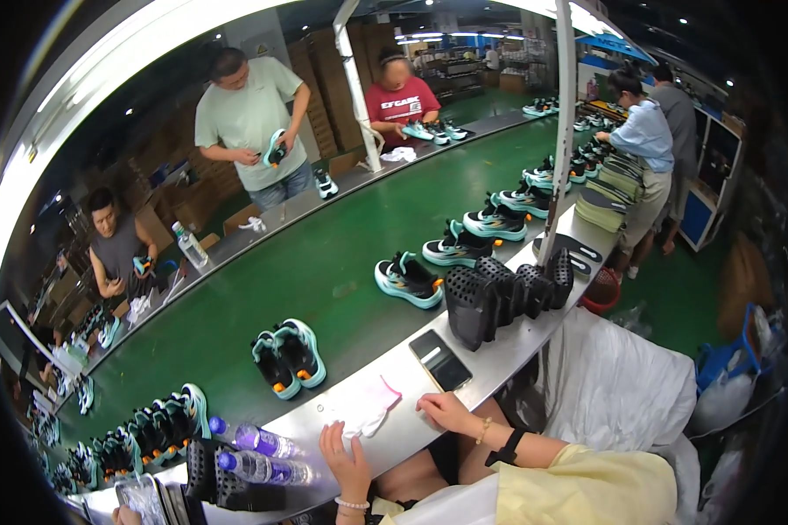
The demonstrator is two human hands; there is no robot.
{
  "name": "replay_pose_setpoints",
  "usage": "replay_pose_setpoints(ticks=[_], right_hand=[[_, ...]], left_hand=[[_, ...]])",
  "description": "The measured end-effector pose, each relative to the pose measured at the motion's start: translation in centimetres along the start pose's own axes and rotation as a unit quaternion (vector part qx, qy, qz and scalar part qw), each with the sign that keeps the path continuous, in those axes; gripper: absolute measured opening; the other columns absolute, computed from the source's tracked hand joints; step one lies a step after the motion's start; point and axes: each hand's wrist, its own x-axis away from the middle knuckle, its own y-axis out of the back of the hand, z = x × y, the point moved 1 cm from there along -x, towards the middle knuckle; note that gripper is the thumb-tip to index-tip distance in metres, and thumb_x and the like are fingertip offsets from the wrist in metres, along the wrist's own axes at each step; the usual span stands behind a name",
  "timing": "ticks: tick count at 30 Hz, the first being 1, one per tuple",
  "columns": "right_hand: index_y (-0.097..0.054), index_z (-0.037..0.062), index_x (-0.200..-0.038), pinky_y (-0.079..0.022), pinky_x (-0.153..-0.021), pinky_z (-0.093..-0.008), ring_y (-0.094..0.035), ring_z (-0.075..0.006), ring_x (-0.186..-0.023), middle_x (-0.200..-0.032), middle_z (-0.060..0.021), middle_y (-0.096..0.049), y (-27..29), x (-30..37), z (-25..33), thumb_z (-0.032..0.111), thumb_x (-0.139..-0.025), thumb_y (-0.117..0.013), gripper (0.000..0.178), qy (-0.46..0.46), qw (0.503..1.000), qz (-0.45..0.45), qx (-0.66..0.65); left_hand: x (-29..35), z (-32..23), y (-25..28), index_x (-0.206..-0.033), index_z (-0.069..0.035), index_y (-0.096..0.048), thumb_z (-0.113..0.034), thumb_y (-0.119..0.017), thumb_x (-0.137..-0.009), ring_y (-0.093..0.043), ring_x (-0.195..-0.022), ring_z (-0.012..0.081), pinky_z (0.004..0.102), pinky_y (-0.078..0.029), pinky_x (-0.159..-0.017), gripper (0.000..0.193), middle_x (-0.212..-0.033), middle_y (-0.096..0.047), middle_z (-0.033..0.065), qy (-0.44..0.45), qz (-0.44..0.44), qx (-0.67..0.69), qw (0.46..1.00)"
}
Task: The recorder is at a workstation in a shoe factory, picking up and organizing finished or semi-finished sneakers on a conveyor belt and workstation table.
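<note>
My left hand (345, 459), a pale beaded bracelet at its wrist, is open over the near metal ledge (333, 497) with its fingers apart and holds nothing. My right hand (446, 409) rests at the ledge's edge, fingers loosely bent and nothing visible in them; a beaded bracelet and a black band are on that arm. Between and beyond my hands lies a white cloth glove (372, 416) with a pink edge. Beyond my right hand, a smartphone (442, 360) lies flat. A black and teal pair of sneakers (289, 357) stands on the green conveyor belt (324, 262).
Two clear bottles with purple caps (267, 468) lie left of my left hand. Black perforated plastic pieces (473, 302) stand on the ledge at right. Sneaker rows (158, 429) line the belt. Across it, people handle shoes; a metal post (562, 131) rises at right.
</note>
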Motion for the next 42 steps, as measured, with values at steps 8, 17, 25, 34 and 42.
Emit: replay_pose_setpoints(ticks=[8,17,25,34,42], right_hand=[[-0.067,0.001,-0.089,-0.042,-0.052,-0.0336,-0.048,-0.0164,-0.049,-0.06,-0.0153,-0.054,0.7,-0.3,-1.5,0.024,-0.094,-0.059,0.025,0.049,0.998,-0.015,0.037],[-0.067,0.0037,-0.096,-0.043,-0.054,-0.0307,-0.048,-0.0126,-0.055,-0.064,-0.0092,-0.055,0.9,-0.2,-1.8,0.025,-0.096,-0.059,0.023,0.065,0.997,-0.013,0.031],[-0.063,-0.002,-0.084,-0.043,-0.052,-0.0363,-0.051,-0.0185,-0.053,-0.06,-0.014,-0.055,1.5,-0.6,0.0,0.017,-0.092,-0.061,0.021,0.062,0.997,-0.047,-0.005],[-0.062,-0.0015,-0.082,-0.04,-0.05,-0.0352,-0.045,-0.0157,-0.053,-0.059,-0.0107,-0.054,1.1,-0.8,-0.1,0.015,-0.092,-0.06,0.02,0.094,0.994,-0.057,-0.009],[-0.067,0.0034,-0.096,-0.042,-0.051,-0.0318,-0.05,-0.0144,-0.053,-0.062,-0.0099,-0.056,1.6,-0.4,-0.5,0.022,-0.095,-0.061,0.02,0.074,0.996,-0.027,0.049]], left_hand=[[-18.5,-10.2,-10.7,-0.129,-0.001,-0.052,-0.008,-0.056,-0.091,-0.046,-0.125,0.0384,0.0454,-0.035,-0.107,0.039,-0.127,-0.055,0.02,-0.159,0.13,0.183,0.961],[-28.9,-12.2,-30.6,-0.145,0.0,-0.035,-0.047,-0.062,-0.086,-0.061,-0.101,0.0385,0.047,-0.052,-0.083,0.08,-0.095,-0.069,0.0207,-0.153,0.264,-0.087,0.948],[-32.8,-14.9,-36.9,-0.156,-0.028,-0.009,-0.024,-0.055,-0.079,-0.066,-0.081,0.0455,0.0513,-0.052,-0.081,0.09,-0.086,-0.067,0.0298,-0.186,0.381,0.035,0.905],[-33.5,-16.7,-37.8,-0.135,-0.016,-0.054,-0.065,-0.06,-0.08,-0.068,-0.1,0.0358,0.0435,-0.052,-0.09,0.073,-0.106,-0.07,0.0194,-0.205,0.449,-0.045,0.868],[-33.1,-12.3,-29.0,-0.107,-0.001,-0.067,-0.087,-0.052,-0.07,-0.068,-0.1,0.0358,0.0432,-0.051,-0.089,0.094,-0.104,-0.07,0.0222,-0.122,0.397,-0.111,0.903]])
